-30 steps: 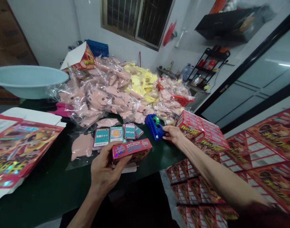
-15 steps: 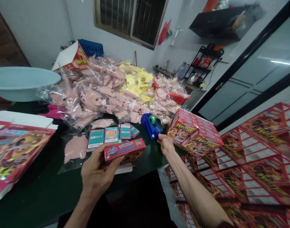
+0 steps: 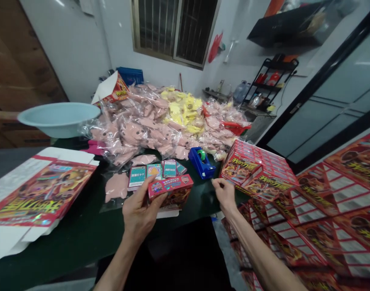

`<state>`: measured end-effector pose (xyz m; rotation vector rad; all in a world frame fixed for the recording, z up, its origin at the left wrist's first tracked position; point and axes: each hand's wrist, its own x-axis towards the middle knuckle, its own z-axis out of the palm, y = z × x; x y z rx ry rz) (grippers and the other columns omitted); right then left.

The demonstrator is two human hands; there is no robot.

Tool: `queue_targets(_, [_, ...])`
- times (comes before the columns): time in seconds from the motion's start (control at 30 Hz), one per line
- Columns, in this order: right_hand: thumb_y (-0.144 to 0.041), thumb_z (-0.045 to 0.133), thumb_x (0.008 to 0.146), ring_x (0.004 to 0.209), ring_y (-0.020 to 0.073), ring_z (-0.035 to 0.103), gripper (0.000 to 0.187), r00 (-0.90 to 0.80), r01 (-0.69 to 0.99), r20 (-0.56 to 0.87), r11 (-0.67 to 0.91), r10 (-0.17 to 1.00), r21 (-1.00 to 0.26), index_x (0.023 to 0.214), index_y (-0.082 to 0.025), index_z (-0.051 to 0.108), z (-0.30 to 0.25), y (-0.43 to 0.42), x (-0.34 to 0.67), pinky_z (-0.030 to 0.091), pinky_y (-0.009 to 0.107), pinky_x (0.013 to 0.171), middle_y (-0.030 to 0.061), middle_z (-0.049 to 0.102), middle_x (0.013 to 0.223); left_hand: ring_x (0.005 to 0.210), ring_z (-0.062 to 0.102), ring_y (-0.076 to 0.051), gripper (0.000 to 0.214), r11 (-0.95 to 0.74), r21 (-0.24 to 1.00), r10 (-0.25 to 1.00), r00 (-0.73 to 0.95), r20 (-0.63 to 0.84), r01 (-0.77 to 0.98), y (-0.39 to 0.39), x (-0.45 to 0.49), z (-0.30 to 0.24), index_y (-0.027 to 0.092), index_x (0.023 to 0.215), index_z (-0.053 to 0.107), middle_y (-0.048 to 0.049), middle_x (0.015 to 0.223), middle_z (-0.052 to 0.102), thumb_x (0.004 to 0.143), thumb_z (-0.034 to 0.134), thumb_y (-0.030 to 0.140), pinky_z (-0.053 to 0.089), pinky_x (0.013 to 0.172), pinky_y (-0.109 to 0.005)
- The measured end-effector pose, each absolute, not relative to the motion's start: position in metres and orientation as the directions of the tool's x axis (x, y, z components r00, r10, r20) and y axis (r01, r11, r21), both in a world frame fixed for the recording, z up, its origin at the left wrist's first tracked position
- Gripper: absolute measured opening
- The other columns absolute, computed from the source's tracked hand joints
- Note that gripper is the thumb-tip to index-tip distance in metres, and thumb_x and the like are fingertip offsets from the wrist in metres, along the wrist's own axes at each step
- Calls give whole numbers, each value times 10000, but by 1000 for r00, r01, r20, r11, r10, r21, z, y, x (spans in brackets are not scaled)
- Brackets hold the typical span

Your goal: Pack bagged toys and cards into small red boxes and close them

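Observation:
My left hand [image 3: 141,214] grips a small red printed box [image 3: 171,194] by its left end, thumb on the near side. A pale flap [image 3: 167,214] shows below the box. My right hand [image 3: 225,195] is closed in a pinch just in front of the blue tape dispenser [image 3: 202,165], which holds a green-cored roll. Whatever is between those fingertips is too small to make out. Behind the box lie several printed cards [image 3: 137,177] and, to their left, a flat pink piece in a clear bag [image 3: 116,187].
Bagged pink pieces [image 3: 130,133] and yellow pieces [image 3: 183,111] form a heap at the back. At left are a light blue basin [image 3: 59,117] and a large flattened red carton [image 3: 42,190]. A block of red boxes [image 3: 257,169] stands right; more are stacked [image 3: 339,210] beside the table.
My right hand has drawn back from the front end of the tape dispenser, fingers still pinched. My left hand keeps its hold on the box. The view has swung a little left.

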<state>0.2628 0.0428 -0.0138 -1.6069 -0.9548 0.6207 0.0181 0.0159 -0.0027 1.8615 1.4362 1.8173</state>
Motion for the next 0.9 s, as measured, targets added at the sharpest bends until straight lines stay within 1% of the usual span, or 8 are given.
queue_targets(0.1, [-350, 595, 791, 525, 94, 424, 215, 395, 195, 115, 39, 911, -980, 664, -179, 569, 22, 0, 230, 334, 228, 518, -45, 468, 543, 728, 671, -143, 426, -525, 693, 712, -192, 676, 494, 12, 21, 1, 179, 1167, 595, -30, 906, 719, 759, 671, 274, 549, 704, -233])
queue_targets(0.13, [-353, 590, 804, 514, 85, 403, 208, 273, 99, 100, 76, 957, -992, 688, -181, 572, 32, -13, 216, 312, 226, 506, -48, 459, 546, 735, 674, -148, 416, -523, 692, 711, -194, 676, 497, 11, 21, 1, 179, 1155, 599, -32, 911, 718, 757, 672, 275, 551, 708, -239])
queue_targets(0.23, [-361, 612, 804, 452, 60, 326, 224, 101, -168, 60, 76, 993, -983, 678, -181, 568, 51, -35, 176, 246, 223, 459, -68, 393, 499, 748, 682, -162, 384, -519, 692, 712, -195, 675, 501, 8, 23, 3, 176, 1111, 608, -45, 942, 716, 750, 680, 286, 557, 714, -258])
queue_targets(0.37, [-351, 652, 776, 420, 42, 267, 239, 68, -364, -14, 12, 998, -931, 647, -172, 562, 49, -32, 145, 201, 219, 425, -80, 358, 475, 734, 686, -161, 375, -529, 698, 720, -181, 670, 483, 7, 22, 2, 169, 1095, 596, -47, 919, 719, 749, 686, 282, 559, 697, -255])
queue_targets(0.6, [-354, 694, 729, 399, 29, 242, 260, 106, -405, -69, -20, 992, -914, 620, -164, 555, 46, -26, 137, 191, 199, 391, -90, 343, 454, 746, 685, -158, 383, -552, 728, 742, -159, 651, 405, 8, 22, -4, 172, 1109, 569, -49, 946, 706, 754, 684, 257, 559, 714, -263])
queue_targets(0.73, [-374, 732, 668, 375, 27, 260, 322, 86, -454, -154, -99, 984, -885, 569, -172, 501, 53, -27, 135, 219, 187, 369, -95, 344, 431, 741, 682, -156, 450, -578, 719, 736, -134, 664, 387, 9, 19, -6, 193, 1169, 533, -56, 972, 694, 751, 690, 241, 565, 703, -269])
queue_targets(0.8, [-382, 755, 628, 365, 27, 277, 350, 74, -465, -191, -135, 979, -875, 549, -174, 484, 57, -27, 135, 236, 182, 356, -94, 353, 432, 772, 681, -163, 510, -629, 663, 698, -82, 711, 406, 10, 15, -3, 209, 1228, 492, -62, 985, 688, 756, 684, 220, 565, 713, -272])
queue_targets(0.9, [-385, 771, 600, 358, 25, 282, 353, 64, -457, -216, -164, 974, -874, 547, -171, 495, 61, -28, 137, 246, 175, 339, -93, 363, 440, 839, 668, -162, 479, -755, 480, 574, 97, 813, 448, 12, 8, 9, 251, 1236, 493, -58, 991, 673, 789, 639, 164, 553, 732, -262])
